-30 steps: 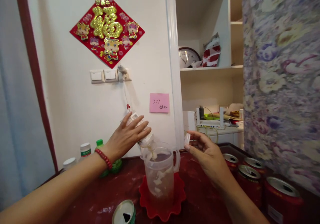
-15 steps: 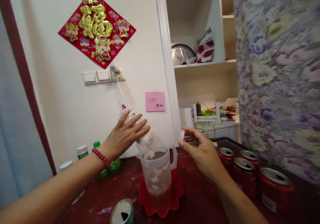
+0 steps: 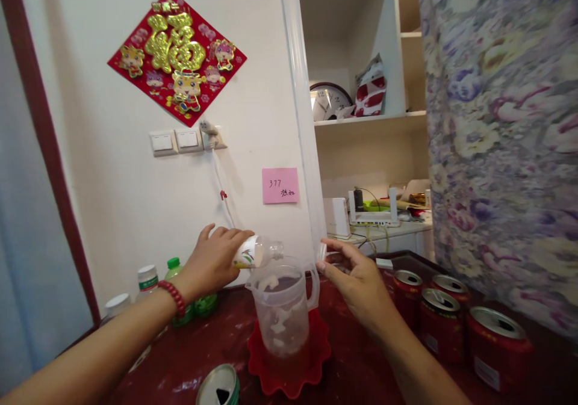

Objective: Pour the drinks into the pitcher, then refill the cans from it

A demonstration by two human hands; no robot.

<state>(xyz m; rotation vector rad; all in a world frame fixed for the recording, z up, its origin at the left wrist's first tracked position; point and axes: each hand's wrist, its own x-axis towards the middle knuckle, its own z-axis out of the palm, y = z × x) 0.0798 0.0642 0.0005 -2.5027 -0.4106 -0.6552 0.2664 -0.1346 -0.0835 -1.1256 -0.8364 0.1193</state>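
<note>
My left hand [image 3: 221, 254] is wrapped round a clear plastic bottle [image 3: 257, 252] with a white label. The bottle lies nearly level, its uncapped mouth just above the rim of a translucent plastic pitcher [image 3: 280, 309]. Pale smears and a little liquid show inside the pitcher. It stands on a red scalloped plate [image 3: 318, 361], with its handle to the right. Beside that handle, my right hand [image 3: 354, 281] pinches a small white bottle cap [image 3: 322, 252] between thumb and fingers.
Several opened red cans [image 3: 497, 345] stand at the right of the dark red table [image 3: 180, 369]. A green-sided can [image 3: 219, 387] is at the front. Bottles with a green cap [image 3: 173, 263] and white caps [image 3: 147, 272] stand behind my left forearm. A router [image 3: 372, 215] sits on the shelf.
My left hand has tipped the bottle from steeply mouth-down to nearly level and drawn it slightly left and down. The right hand with the cap has shifted slightly left and down.
</note>
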